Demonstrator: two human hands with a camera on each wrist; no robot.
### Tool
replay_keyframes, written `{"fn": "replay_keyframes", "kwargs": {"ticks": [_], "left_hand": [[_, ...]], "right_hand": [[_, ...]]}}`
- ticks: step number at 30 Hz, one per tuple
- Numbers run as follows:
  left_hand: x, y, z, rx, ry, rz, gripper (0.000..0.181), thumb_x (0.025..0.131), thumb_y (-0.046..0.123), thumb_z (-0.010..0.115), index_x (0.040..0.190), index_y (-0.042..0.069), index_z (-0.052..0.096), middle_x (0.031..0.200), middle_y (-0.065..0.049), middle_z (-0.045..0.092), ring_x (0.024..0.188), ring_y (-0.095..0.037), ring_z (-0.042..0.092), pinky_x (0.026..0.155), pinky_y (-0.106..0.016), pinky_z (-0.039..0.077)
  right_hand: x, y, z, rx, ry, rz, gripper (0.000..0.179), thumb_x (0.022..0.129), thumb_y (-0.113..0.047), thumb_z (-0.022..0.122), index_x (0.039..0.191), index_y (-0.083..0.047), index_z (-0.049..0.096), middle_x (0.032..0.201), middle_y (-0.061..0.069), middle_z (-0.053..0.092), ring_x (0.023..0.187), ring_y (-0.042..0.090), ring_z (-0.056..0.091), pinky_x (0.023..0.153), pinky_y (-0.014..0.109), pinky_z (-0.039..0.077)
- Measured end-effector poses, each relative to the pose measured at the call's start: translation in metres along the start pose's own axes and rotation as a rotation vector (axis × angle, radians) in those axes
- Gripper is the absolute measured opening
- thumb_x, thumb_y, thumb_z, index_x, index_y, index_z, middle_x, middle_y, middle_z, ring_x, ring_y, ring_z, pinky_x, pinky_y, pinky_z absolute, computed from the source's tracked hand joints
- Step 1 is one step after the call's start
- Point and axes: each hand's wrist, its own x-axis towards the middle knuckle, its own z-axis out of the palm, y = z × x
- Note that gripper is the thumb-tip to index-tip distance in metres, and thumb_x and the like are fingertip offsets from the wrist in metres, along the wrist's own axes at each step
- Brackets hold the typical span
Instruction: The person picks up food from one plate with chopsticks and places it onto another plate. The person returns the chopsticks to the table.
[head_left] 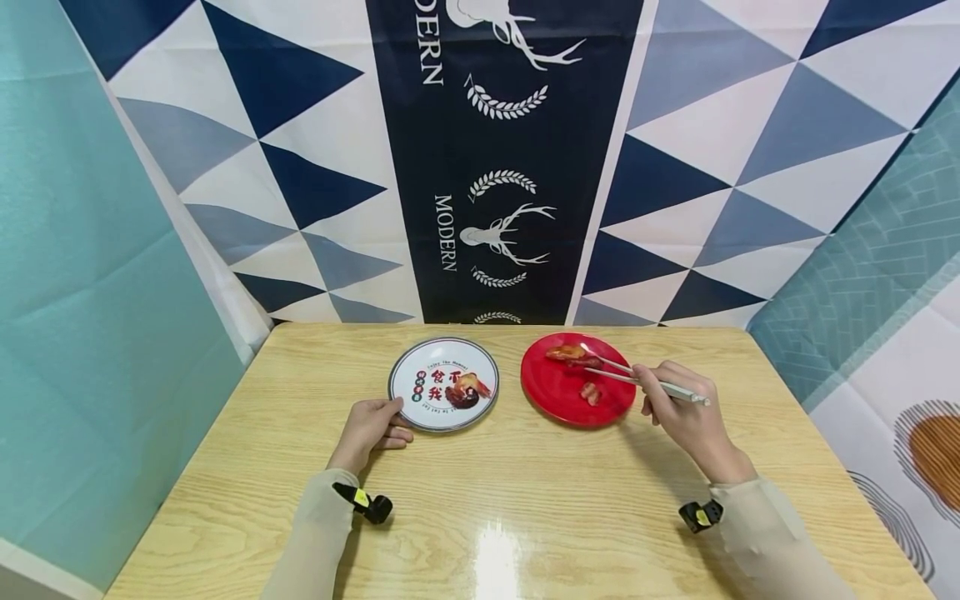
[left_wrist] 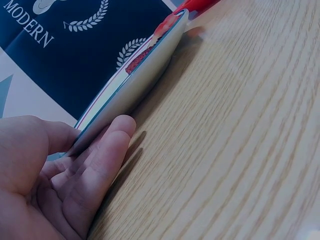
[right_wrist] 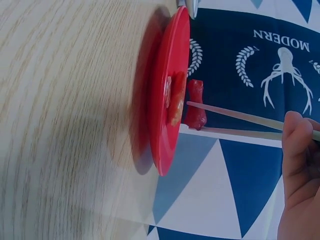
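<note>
My left hand (head_left: 369, 429) pinches the near left rim of a white plate (head_left: 408, 392) with a dark border and printed red characters, thumb on top and fingers beneath. In the left wrist view the plate's underside (left_wrist: 145, 87) shows over the table. A dark red-brown piece of food (head_left: 460, 397) and a golden wing-like piece (head_left: 474, 383) lie on it. Pale chopsticks (head_left: 618, 377) are gripped in my right hand (head_left: 682, 408). Their tips hold a glossy dark red, drumstick-shaped piece of meat (right_wrist: 195, 105), raised above the red plate (right_wrist: 170, 37).
On the red plate a golden-brown piece (right_wrist: 176, 102) and a small pinkish piece (head_left: 590, 392) remain lying. Both plates sit toward the far edge of the wooden table (head_left: 450, 492). Behind it hangs a patterned cloth (head_left: 495, 167); a teal sheet (head_left: 97, 292) hangs at left.
</note>
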Motion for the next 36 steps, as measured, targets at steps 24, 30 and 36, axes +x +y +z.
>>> {"fn": "replay_keyframes", "kwargs": {"ticks": [24,30,36], "left_hand": [[0.000,0.000,-0.001,0.011,0.000,0.008,0.037,0.107,0.030,0.055,0.106,-0.004,0.070,0.078,-0.011,0.073,0.061,-0.016,0.074,0.062,-0.029,0.067],[0.000,-0.001,0.000,0.014,0.002,0.003,0.037,0.107,0.030,0.055,0.103,-0.004,0.069,0.077,-0.011,0.073,0.061,-0.015,0.074,0.062,-0.029,0.067],[0.001,-0.002,0.000,0.019,0.001,0.000,0.037,0.107,0.030,0.055,0.103,-0.004,0.070,0.077,-0.011,0.074,0.061,-0.015,0.074,0.061,-0.029,0.067]], "right_hand": [[-0.002,-0.006,-0.004,0.042,0.046,0.024,0.026,0.087,0.011,0.073,0.077,-0.013,0.074,0.056,-0.007,0.058,0.045,-0.004,0.049,0.039,0.012,0.040],[-0.003,-0.009,-0.006,0.068,0.049,0.047,0.030,0.088,0.011,0.071,0.074,-0.015,0.072,0.057,-0.006,0.058,0.044,-0.002,0.050,0.037,0.013,0.039],[-0.005,-0.011,-0.009,0.051,0.038,0.081,0.035,0.092,0.007,0.069,0.069,-0.019,0.066,0.057,-0.006,0.059,0.043,-0.002,0.051,0.036,0.013,0.040]]}}
